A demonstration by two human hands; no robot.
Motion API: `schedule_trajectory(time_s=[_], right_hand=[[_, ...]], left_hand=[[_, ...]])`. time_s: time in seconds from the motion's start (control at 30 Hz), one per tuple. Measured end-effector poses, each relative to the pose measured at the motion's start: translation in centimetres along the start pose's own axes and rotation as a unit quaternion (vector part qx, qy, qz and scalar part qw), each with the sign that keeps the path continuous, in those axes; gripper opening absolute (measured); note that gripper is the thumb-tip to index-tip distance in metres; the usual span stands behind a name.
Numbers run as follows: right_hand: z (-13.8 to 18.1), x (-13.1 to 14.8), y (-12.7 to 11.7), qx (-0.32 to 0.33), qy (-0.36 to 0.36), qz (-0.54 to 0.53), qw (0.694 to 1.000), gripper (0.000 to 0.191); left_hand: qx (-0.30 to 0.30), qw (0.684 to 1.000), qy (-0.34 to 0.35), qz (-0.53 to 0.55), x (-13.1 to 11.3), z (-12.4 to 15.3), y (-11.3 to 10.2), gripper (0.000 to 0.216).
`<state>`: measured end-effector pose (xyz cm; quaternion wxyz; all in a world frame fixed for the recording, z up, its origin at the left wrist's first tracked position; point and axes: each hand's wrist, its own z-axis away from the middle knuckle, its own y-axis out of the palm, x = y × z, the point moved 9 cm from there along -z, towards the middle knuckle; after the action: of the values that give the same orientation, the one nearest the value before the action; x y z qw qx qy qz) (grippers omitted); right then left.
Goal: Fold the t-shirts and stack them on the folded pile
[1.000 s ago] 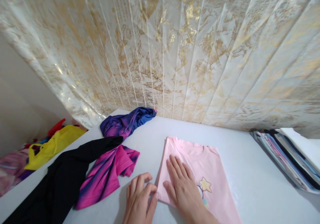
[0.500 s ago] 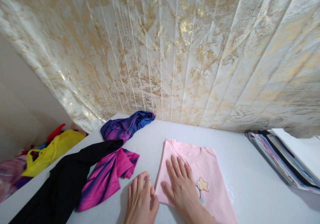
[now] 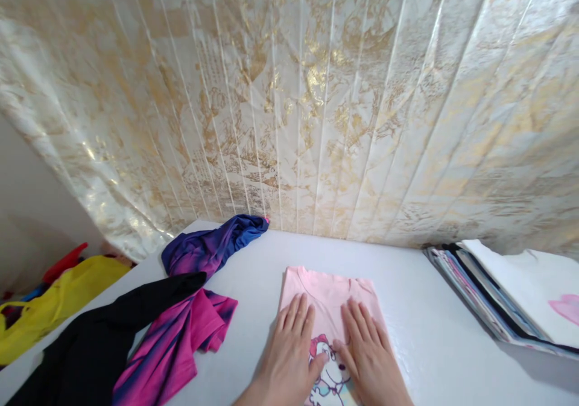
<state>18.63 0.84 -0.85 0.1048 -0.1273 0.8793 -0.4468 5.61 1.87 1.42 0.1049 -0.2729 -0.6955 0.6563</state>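
A pink T-shirt [image 3: 328, 291] lies folded into a neat rectangle on the white table, its neckline at the far end and a cartoon character print showing on its front. My left hand [image 3: 292, 355] rests flat on the shirt's left side, fingers stretched out and pointing away from me. On the right side of the same shirt lies my right hand [image 3: 371, 352], also flat with the fingers slightly spread. Between the two thumbs part of the print is visible. The near end of the shirt runs out of the picture.
Left of the shirt lie a crumpled pink-and-navy garment [image 3: 181, 339] and a black garment [image 3: 85, 345]. A stack of folded clothes [image 3: 511, 303] with a white shirt on top stands at the right. Yellow cloth [image 3: 67, 297] lies beyond the table's left edge. A gold-patterned curtain [image 3: 294, 104] hangs behind.
My left hand has moved from the table beside the shirt onto its left side. My right hand has shifted to the shirt's right side, uncovering the print. The view has turned slightly right.
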Motion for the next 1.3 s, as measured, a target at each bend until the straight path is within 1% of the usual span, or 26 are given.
schedule_trajectory(time_s=[0.07, 0.2, 0.23, 0.3, 0.4, 0.47, 0.57, 0.63, 0.67, 0.77, 0.87, 0.97, 1.03, 1.17, 1.23, 1.3], right_hand=[[0.5, -1.0, 0.3, -0.002, 0.012, 0.015, 1.0, 0.071], [0.9, -1.1, 0.9, 0.011, 0.023, 0.018, 1.0, 0.074], [0.8, -1.2, 1.0, 0.011, 0.024, 0.015, 1.0, 0.072], [0.2, -2.3, 0.9, 0.014, 0.033, -0.003, 0.999, 0.061], [-1.9, -6.0, 0.8, 0.037, 0.07, -0.065, 0.995, 0.045], [-4.0, -8.9, 1.0, 0.071, 0.105, -0.118, 0.985, 0.038], [-6.9, -11.6, 1.7, 0.125, 0.126, -0.161, 0.971, 0.032], [-8.2, -12.3, 2.2, 0.146, 0.122, -0.172, 0.967, 0.031], [-8.6, -12.5, 2.5, 0.158, 0.121, -0.179, 0.964, 0.03], [-8.9, -12.9, 3.4, 0.19, 0.116, -0.201, 0.954, 0.026], [-8.5, -13.5, 4.0, 0.208, 0.113, -0.207, 0.949, 0.027], [-8.1, -14.0, 4.4, 0.202, 0.119, -0.187, 0.954, 0.03], [-7.9, -13.9, 4.8, 0.188, 0.12, -0.165, 0.961, 0.028], [-7.8, -13.3, 5.0, 0.154, 0.121, -0.109, 0.975, 0.024], [-7.8, -13.1, 4.4, 0.139, 0.121, -0.084, 0.979, 0.024], [-7.5, -12.6, 3.0, 0.116, 0.119, -0.073, 0.983, 0.023]], left_hand=[[0.006, 1.0, 0.002, -0.006, 0.0, 0.0, 0.3, 0.074], [0.028, 1.0, -0.009, -0.006, 0.5, 0.2, 0.6, 0.073], [0.036, 0.999, -0.009, -0.003, 0.6, 0.2, 0.6, 0.072], [0.058, 0.998, -0.011, 0.005, 0.8, 0.0, 0.4, 0.073], [0.081, 0.997, 0.004, 0.018, 0.5, -0.8, 0.0, 0.072], [0.072, 0.995, 0.058, 0.034, -1.0, -1.9, 0.0, 0.069], [0.059, 0.978, 0.191, 0.053, -4.8, -3.4, 1.0, 0.067], [0.049, 0.963, 0.261, 0.043, -7.0, -4.2, 2.3, 0.066], [0.038, 0.958, 0.282, 0.029, -7.7, -4.5, 2.8, 0.065], [-0.012, 0.949, 0.314, -0.032, -8.7, -5.1, 3.7, 0.055], [-0.051, 0.937, 0.332, -0.093, -8.9, -5.0, 3.9, 0.047], [-0.065, 0.934, 0.334, -0.105, -8.8, -4.9, 3.8, 0.044], [-0.048, 0.942, 0.321, -0.083, -8.6, -5.0, 3.9, 0.044], [0.034, 0.958, 0.283, 0.013, -8.4, -5.2, 4.6, 0.051], [0.058, 0.958, 0.274, 0.057, -8.3, -5.2, 4.6, 0.054], [0.056, 0.958, 0.27, 0.078, -7.8, -5.0, 3.8, 0.057]])
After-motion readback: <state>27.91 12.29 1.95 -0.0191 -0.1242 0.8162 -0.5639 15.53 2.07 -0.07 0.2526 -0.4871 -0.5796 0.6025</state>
